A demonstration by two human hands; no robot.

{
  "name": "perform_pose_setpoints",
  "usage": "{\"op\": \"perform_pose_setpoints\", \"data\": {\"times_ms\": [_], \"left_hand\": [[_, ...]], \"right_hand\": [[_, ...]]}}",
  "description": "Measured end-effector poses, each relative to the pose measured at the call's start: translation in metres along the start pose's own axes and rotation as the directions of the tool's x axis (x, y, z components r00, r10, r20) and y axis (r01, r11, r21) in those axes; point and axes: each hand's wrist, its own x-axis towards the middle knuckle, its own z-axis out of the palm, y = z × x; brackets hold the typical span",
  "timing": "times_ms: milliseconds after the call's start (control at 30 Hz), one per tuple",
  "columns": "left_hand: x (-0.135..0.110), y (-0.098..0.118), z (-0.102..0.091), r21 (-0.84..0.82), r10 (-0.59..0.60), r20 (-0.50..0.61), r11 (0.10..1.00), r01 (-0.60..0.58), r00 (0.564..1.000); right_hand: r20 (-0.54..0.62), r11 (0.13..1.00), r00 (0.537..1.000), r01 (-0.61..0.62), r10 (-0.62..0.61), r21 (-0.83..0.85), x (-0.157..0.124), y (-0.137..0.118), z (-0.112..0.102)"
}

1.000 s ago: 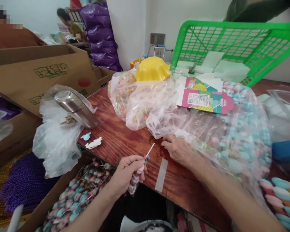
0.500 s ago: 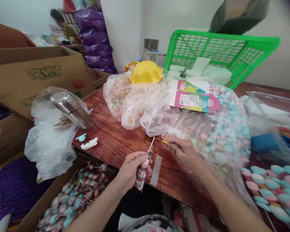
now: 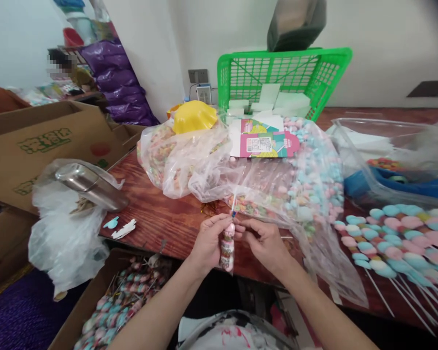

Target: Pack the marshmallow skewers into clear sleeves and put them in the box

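My left hand point(image 3: 208, 239) is closed round a wrapped candy stick point(image 3: 227, 248), which hangs sweet-end down with its thin white stick pointing up. My right hand point(image 3: 263, 239) is closed in a pinch right beside it, fingertips at the neck of the wrapper; what it pinches is too small to make out. Both hands hover over the near edge of the red-brown wooden table point(image 3: 160, 218). Just behind them lies a large clear plastic bag of pink and blue candy point(image 3: 306, 180).
A cardboard box of wrapped candy sticks point(image 3: 120, 301) sits below my left arm. A steel flask point(image 3: 91, 184) lies on a white bag at left. Finished sticks point(image 3: 394, 238) lie at right. A green basket point(image 3: 277, 78), yellow bowl point(image 3: 194, 116) and printed card point(image 3: 264, 144) stand behind.
My right hand left the bag's edge, picked up something small and came to the stick in my left hand. The view swung to the right.
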Motion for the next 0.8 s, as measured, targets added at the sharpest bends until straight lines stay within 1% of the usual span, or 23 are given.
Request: {"op": "perform_pose_setpoints", "data": {"times_ms": [67,133,200,233,267,300,333,367,400,433,467,500,533,567,600,633,667,733,800], "left_hand": [[0.000,-0.002,0.004,0.011,-0.047,0.002,0.999,0.047,0.999],[-0.001,-0.007,0.010,0.033,-0.116,0.045,0.993,0.115,0.992],[-0.003,-0.015,0.018,0.059,-0.172,0.110,0.984,0.166,0.979],[-0.003,-0.019,0.022,0.077,-0.191,0.142,0.980,0.181,0.971],[-0.003,-0.022,0.026,0.097,-0.198,0.166,0.978,0.184,0.966],[-0.004,-0.026,0.030,0.123,-0.197,0.180,0.977,0.176,0.964],[-0.003,-0.028,0.034,0.154,-0.185,0.185,0.975,0.157,0.965],[-0.003,-0.031,0.037,0.192,-0.166,0.183,0.973,0.131,0.969],[-0.002,-0.034,0.040,0.234,-0.145,0.176,0.967,0.102,0.974],[-0.001,-0.036,0.042,0.275,-0.128,0.169,0.958,0.078,0.977],[-0.001,-0.039,0.044,0.310,-0.122,0.167,0.949,0.065,0.978],[0.000,-0.042,0.046,0.333,-0.120,0.171,0.941,0.058,0.978],[0.000,-0.045,0.048,0.340,-0.117,0.177,0.939,0.051,0.977],[0.000,-0.048,0.050,0.334,-0.115,0.185,0.941,0.047,0.976],[-0.001,-0.051,0.051,0.320,-0.106,0.191,0.946,0.040,0.976],[-0.002,-0.054,0.051,0.306,-0.094,0.192,0.951,0.032,0.977],[-0.003,-0.056,0.051,0.294,-0.084,0.192,0.956,0.025,0.978],[-0.005,-0.058,0.048,0.274,-0.084,0.194,0.961,0.028,0.977],[-0.006,-0.060,0.044,0.266,-0.099,0.211,0.963,0.040,0.973]], "right_hand": [[0.040,0.994,0.997,-0.073,0.070,0.078,-0.010,-0.003,-0.007],[0.073,0.975,0.986,-0.157,0.147,0.157,-0.022,-0.004,-0.016],[0.069,0.951,0.975,-0.221,0.211,0.216,-0.034,-0.004,-0.025],[0.049,0.941,0.970,-0.243,0.238,0.236,-0.041,-0.004,-0.030],[0.010,0.936,0.966,-0.254,0.260,0.243,-0.048,-0.004,-0.036],[-0.059,0.937,0.961,-0.250,0.272,0.242,-0.055,-0.004,-0.042],[-0.157,0.945,0.949,-0.235,0.274,0.229,-0.062,-0.006,-0.047],[-0.277,0.959,0.927,-0.205,0.255,0.197,-0.068,-0.008,-0.053],[-0.401,0.978,0.894,-0.157,0.201,0.140,-0.073,-0.011,-0.057],[-0.496,0.994,0.861,-0.101,0.114,0.053,-0.077,-0.015,-0.061],[-0.541,0.998,0.841,-0.036,0.000,-0.055,-0.079,-0.019,-0.063],[-0.531,0.985,0.840,0.026,-0.114,-0.169,-0.079,-0.023,-0.064],[-0.476,0.958,0.854,0.084,-0.211,-0.274,-0.077,-0.026,-0.063],[-0.399,0.923,0.873,0.133,-0.281,-0.360,-0.074,-0.029,-0.061],[-0.323,0.891,0.891,0.164,-0.318,-0.424,-0.071,-0.030,-0.059],[-0.268,0.865,0.905,0.176,-0.330,-0.470,-0.067,-0.030,-0.055],[-0.240,0.847,0.913,0.175,-0.331,-0.502,-0.064,-0.028,-0.052],[-0.220,0.830,0.921,0.160,-0.320,-0.534,-0.061,-0.022,-0.047],[-0.210,0.837,0.930,0.152,-0.301,-0.525,-0.061,-0.015,-0.045]]}}
